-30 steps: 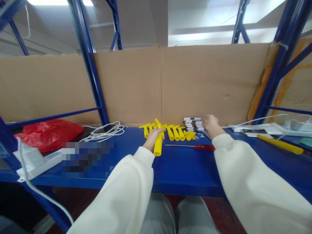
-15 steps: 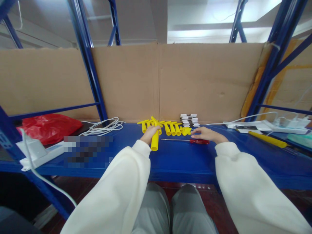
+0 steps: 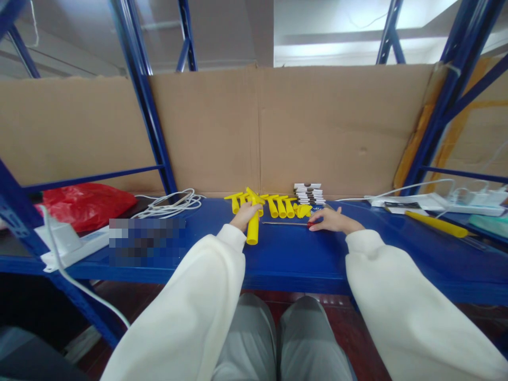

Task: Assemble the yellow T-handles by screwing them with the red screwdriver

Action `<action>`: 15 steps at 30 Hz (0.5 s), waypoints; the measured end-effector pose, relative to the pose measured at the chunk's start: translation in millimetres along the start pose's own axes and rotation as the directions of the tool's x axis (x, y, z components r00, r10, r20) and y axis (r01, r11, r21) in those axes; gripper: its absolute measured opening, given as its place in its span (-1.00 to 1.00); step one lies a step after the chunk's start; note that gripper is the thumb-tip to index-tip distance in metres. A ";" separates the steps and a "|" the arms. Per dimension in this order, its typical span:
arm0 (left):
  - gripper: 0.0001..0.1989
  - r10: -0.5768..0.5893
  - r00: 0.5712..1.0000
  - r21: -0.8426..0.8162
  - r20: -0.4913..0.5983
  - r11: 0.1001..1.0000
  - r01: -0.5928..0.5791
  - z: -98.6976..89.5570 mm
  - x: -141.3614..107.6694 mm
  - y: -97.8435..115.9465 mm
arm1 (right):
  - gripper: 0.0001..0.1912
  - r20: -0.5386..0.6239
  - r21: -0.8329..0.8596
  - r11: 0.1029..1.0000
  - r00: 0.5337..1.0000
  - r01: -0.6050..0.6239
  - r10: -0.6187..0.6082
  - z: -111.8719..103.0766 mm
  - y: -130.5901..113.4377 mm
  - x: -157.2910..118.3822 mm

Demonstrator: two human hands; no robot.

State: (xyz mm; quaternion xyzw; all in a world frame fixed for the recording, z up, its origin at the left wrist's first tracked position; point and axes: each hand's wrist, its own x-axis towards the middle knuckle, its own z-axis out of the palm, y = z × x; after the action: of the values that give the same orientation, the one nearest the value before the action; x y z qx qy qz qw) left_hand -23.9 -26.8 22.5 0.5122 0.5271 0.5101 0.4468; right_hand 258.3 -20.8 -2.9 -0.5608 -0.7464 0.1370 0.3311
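Yellow plastic, by its look: the tee [image 3: 252,234] is in the grasp of the left hand [image 3: 243,214], whose fingers wrap its stem from the left. The stem runs fore and aft, hollow end toward the near side, crosspiece beyond the fingers; whether it bears on the blue surface [image 3: 293,259] is not determinable. To the right of these fingers lies the screwdriver [image 3: 283,223], its long axis side to side, roughly square to the stem. Its tip points toward the left hand and ends just beside the stem, seemingly without contact. Its red handle [image 3: 310,225] is under the right hand [image 3: 332,218], the nearer hand to that end. The right fingers reach over the handle, slightly bent, a little red showing at their ends. Contact is apparent; how far they are clenched is hidden, and a full grasp is not confirmed. Beyond the left fingers, to both sides, lies a row of tees [image 3: 282,208]. Just beyond the right fingertips, leftward, are yellow bits [image 3: 304,211]; past them, a white stack [image 3: 308,194] near the cardboard [image 3: 317,127]. Well right of the right hand lies a yellow tube [image 3: 436,224].
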 end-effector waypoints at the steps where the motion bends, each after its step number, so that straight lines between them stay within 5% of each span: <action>1: -0.89 0.004 1.000 0.007 0.001 1.000 -0.004 0.1 0.1 -0.2 | -0.82 0.026 -0.051 0.999 1.000 0.004 -0.003 0.3 -1.8 -0.3; 7: -0.92 0.006 1.000 0.038 -0.015 0.999 -0.006 0.4 0.2 0.0 | -0.83 -0.085 -0.282 0.959 0.995 0.021 -0.047 0.6 -7.0 1.9; 15: -0.84 0.020 0.998 0.068 0.066 0.997 -0.025 -0.5 -1.8 -0.7 | -0.85 -0.232 -0.253 0.967 0.968 0.031 -0.092 -5.7 -1.2 1.9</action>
State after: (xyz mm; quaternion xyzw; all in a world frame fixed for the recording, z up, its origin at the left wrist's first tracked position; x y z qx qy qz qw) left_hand -24.4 -28.6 21.8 0.5494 0.5236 0.4799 0.4402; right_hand 260.9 -20.4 2.6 -0.5864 -0.7290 -0.0367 0.3512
